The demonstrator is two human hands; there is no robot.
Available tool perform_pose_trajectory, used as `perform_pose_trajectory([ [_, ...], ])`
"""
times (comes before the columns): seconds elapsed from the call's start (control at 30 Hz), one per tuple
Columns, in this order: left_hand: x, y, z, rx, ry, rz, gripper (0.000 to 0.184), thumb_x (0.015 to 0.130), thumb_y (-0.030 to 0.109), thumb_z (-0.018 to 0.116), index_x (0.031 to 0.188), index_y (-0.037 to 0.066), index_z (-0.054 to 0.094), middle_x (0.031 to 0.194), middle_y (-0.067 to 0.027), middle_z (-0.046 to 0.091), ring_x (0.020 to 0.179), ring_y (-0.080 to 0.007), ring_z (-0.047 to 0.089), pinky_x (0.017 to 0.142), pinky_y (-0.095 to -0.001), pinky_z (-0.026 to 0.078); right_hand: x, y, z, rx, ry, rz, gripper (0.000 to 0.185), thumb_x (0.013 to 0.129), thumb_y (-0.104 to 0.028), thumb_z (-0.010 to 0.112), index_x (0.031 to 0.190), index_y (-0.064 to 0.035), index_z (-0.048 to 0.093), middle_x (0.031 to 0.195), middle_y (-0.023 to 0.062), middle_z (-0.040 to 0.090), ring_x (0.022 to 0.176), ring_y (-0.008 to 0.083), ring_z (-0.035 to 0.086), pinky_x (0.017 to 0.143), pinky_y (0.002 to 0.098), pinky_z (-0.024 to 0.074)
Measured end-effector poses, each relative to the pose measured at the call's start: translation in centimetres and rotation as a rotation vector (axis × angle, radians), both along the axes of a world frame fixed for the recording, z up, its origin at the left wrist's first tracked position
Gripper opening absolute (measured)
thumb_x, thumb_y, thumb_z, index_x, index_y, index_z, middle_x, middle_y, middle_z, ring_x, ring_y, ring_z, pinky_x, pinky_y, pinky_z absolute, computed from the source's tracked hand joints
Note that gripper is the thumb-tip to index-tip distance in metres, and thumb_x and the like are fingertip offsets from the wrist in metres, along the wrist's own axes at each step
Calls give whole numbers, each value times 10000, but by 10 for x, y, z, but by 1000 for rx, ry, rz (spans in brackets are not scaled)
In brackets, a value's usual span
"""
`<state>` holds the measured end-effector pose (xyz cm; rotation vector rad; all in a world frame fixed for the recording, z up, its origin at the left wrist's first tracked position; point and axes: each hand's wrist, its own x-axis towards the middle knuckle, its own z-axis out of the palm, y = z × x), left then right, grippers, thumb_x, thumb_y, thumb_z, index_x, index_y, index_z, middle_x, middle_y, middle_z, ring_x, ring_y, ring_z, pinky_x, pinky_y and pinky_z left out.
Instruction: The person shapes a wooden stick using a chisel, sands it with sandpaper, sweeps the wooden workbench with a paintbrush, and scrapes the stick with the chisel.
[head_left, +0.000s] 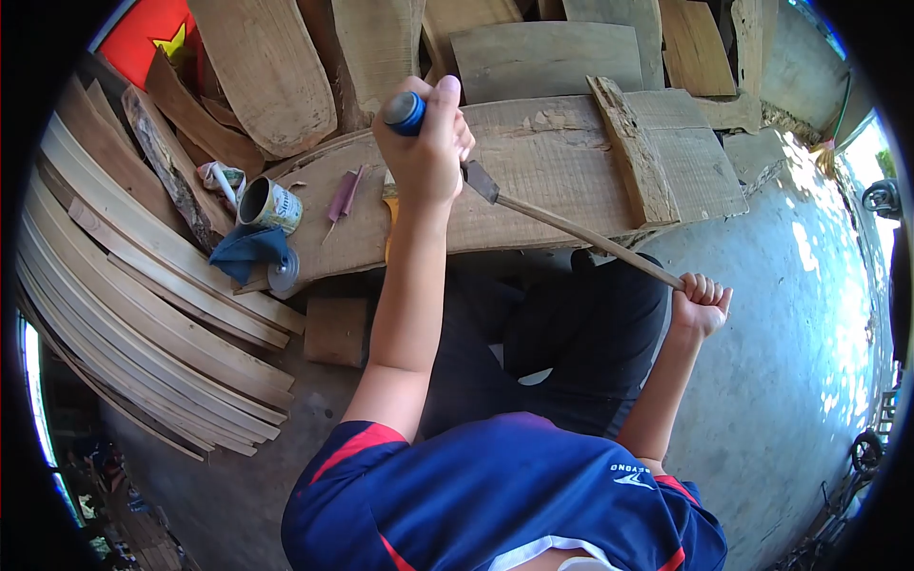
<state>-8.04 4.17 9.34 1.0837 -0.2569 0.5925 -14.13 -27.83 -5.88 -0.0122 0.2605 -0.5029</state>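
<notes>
My left hand [428, 147] is closed around the blue handle [406, 112] of what looks like a chisel, its round metal cap facing up; the blade is hidden behind my hand and forearm. In my right hand [701, 305] is the end of a long wooden handle belonging to a hammer [590, 236]. Its dark metal head lies just right of my left hand, below the knuckles. Under both tools a wide wooden plank [533, 214] stretches across in front of my knees. A narrow rough wood strip [636, 152] lies crosswise on it.
On the plank's left end are a tin can [284, 206], a dark blue cloth [249, 249], a clear disc [284, 271], a purple packet [345, 195] and a yellow-handled brush [390, 202]. Curved wood strips [181, 324] are stacked at left. Boards [271, 76] lean behind.
</notes>
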Motion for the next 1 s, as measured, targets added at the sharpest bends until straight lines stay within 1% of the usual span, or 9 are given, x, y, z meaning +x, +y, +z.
perform_pose_trajectory([
  [0.07, 12, -7, -27, 82, 40, 90, 331, 834, 115, 616, 603, 133, 380, 467, 56, 364, 354, -35, 338, 340, -200, 251, 6, 6, -10, -85, 100, -22, 539, 951, -430, 328, 500, -164, 200, 445, -32, 142, 407, 121, 119, 418, 278, 145],
  [0.1, 42, -8, -84, 239, 47, 194, 332, 842, 115, 610, 611, 129, 372, 479, 50, 385, 359, -33, 349, 333, -193, 253, 9, 11, -17, -164, 180, -44, 543, 954, -436, 321, 500, -164, 200, 444, -31, 143, 407, 121, 117, 417, 278, 144],
  [0.17, 51, -6, -109, 168, 126, 114, 332, 848, 121, 604, 618, 129, 365, 490, 45, 395, 362, -31, 343, 334, -196, 252, 10, 12, -40, -112, 286, -28, 548, 958, -448, 302, 503, -161, 197, 445, -28, 144, 407, 126, 112, 415, 281, 153],
  [0.33, 41, -5, -101, 144, 177, 43, 330, 859, 128, 597, 622, 115, 368, 512, 29, 404, 385, -31, 356, 355, -198, 273, 5, 13, -48, -49, 341, -64, 545, 958, -445, 306, 505, -161, 199, 445, -32, 147, 408, 133, 121, 415, 275, 164],
  [0.43, 44, -11, -111, 317, 128, 192, 366, 840, 127, 591, 558, 46, 374, 489, -5, 387, 481, -92, 341, 469, -288, 289, 4, 13, -43, -69, 311, -67, 549, 953, -435, 313, 494, -147, 217, 441, -30, 154, 410, 128, 117, 416, 283, 141],
  [0.6, 36, -18, -72, 426, 89, 277, 364, 842, 138, 596, 560, 49, 383, 487, -13, 392, 470, -95, 355, 462, -286, 300, 1, 23, -8, -134, 149, -48, 543, 952, -421, 353, 504, -156, 198, 448, -35, 142, 420, 121, 115, 427, 275, 151],
  [0.7, 23, -15, -49, 318, 47, 267, 356, 839, 137, 604, 566, 55, 391, 487, -6, 393, 475, -82, 366, 463, -270, 315, 2, 20, -12, -108, 108, -35, 544, 949, -422, 358, 501, -157, 198, 447, -35, 143, 417, 121, 117, 424, 275, 152],
  [0.77, 40, -20, -95, 477, 37, 441, 342, 835, 119, 597, 570, 50, 391, 485, -19, 393, 466, -90, 369, 455, -275, 313, 3, 21, -24, -125, 176, -36, 548, 950, -433, 347, 500, -157, 200, 446, -33, 143, 415, 123, 120, 423, 275, 152],
  [1.0, 33, -32, -92, 532, 28, 378, 341, 828, 111, 602, 570, 43, 390, 482, -36, 407, 459, -103, 372, 454, -280, 319, 1, 22, -45, -43, 318, -27, 544, 949, -437, 325, 499, -162, 194, 444, -26, 150, 421, 135, 117, 432, 288, 150],
])
